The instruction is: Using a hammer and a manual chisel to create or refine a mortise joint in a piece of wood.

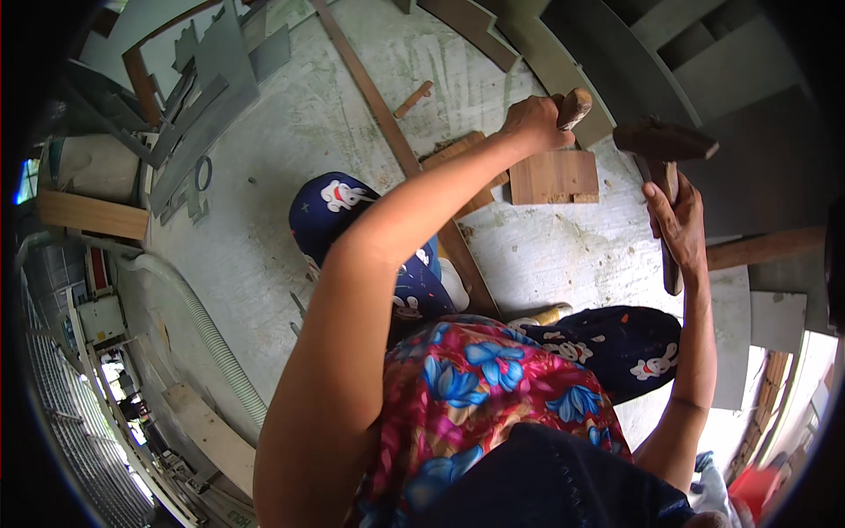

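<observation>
My left hand (535, 123) is closed round the wooden handle of what looks like a chisel (575, 107). Its blade is hidden behind the hand. Just below that hand lies a brown wooden block (553, 176) with a small notched piece at its lower right edge. On the right, my right hand (682, 220) grips the handle of a hammer (660, 143). The dark metal head is raised beyond my fingers, to the right of the block and apart from the chisel. Another wooden piece (471, 151) lies partly behind my left forearm.
A long narrow wooden strip (374, 97) runs across the pale floor beneath my left arm. A short stick (414, 99) lies beside it. Grey panels (229, 66) and scraps stand at the far left, and more boards (598, 53) at the far right. A ribbed hose (207, 321) curves along the left.
</observation>
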Demonstrator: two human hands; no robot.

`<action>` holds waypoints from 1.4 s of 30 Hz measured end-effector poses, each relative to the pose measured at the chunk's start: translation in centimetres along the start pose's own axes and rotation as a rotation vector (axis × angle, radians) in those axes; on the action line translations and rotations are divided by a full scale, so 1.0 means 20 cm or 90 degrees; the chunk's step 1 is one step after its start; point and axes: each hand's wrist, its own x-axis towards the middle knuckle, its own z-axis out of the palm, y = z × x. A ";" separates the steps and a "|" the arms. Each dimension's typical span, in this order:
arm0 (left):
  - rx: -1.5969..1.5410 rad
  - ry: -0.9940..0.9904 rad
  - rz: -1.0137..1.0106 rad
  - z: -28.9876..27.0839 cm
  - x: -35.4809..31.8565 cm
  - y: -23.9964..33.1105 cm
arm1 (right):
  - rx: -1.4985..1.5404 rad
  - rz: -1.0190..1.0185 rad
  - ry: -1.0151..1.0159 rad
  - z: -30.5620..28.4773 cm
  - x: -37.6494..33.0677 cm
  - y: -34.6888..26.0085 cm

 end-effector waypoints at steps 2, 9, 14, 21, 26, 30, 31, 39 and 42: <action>0.048 -0.003 -0.005 -0.19 -0.01 0.00 | 0.032 -0.007 0.025 0.03 0.02 -0.02; -0.231 0.045 -0.037 -0.61 -0.12 -0.05 | 0.044 -0.034 0.058 0.14 0.26 -0.18; -0.390 0.068 -0.051 -0.52 0.00 -0.23 | -0.036 -0.045 0.057 0.31 0.61 -0.46; -0.340 0.165 -0.011 -0.56 0.26 -0.39 | -0.282 -0.097 0.063 0.50 1.16 -0.90; -0.423 0.255 -0.064 -0.57 0.41 -0.45 | -0.434 -0.112 0.108 0.50 1.30 -0.77; -0.381 0.207 -0.125 -0.58 0.43 -0.59 | -0.459 -0.066 0.029 0.44 1.30 -0.40; -0.382 0.227 -0.133 -0.57 0.42 -0.60 | -0.461 -0.072 0.019 0.41 1.28 -0.25; -0.243 0.253 -0.159 -0.59 0.29 -0.52 | -0.624 0.148 -0.018 0.11 1.06 0.45; -0.209 0.235 -0.189 -0.54 0.19 -0.54 | -0.604 0.191 -0.025 -0.02 1.02 0.70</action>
